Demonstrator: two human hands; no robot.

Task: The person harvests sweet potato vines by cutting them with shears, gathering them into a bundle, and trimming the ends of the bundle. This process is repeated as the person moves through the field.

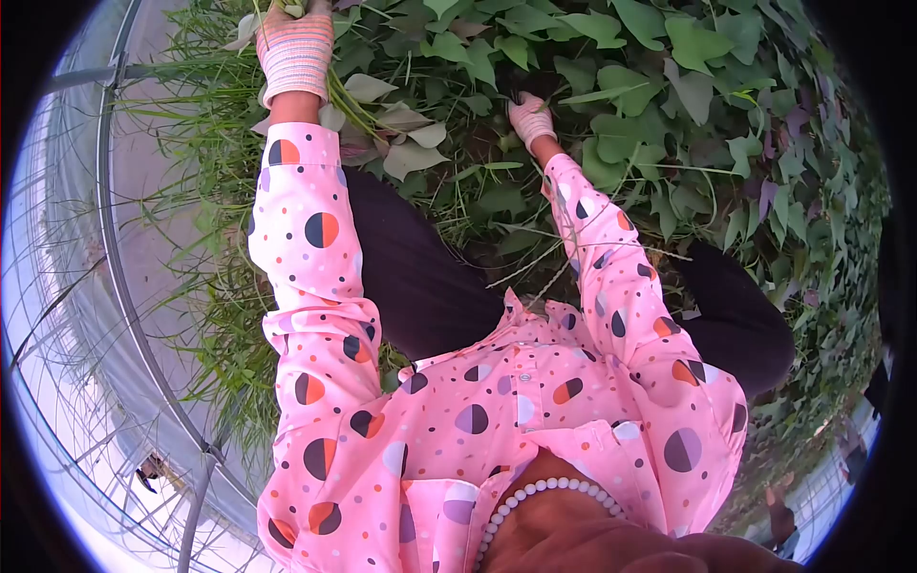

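Pink-striped, the gloved left hand [296, 50] is closed around leafy stems [401, 118] beside grass [218, 115]; the right hand [531, 120], partly hidden, sits among green leaves [626, 95], its grip impossible to tell.

1. The left hand [296, 53], in a striped glove, grips green stems [350, 108] near the top edge.
2. The right hand [531, 119], also gloved, reaches among broad leaves [621, 138], fingertips hidden.
3. Grass [229, 363] grows beside a curved pole [145, 344].
4. Pink dotted sleeves [306, 215] cover both arms.
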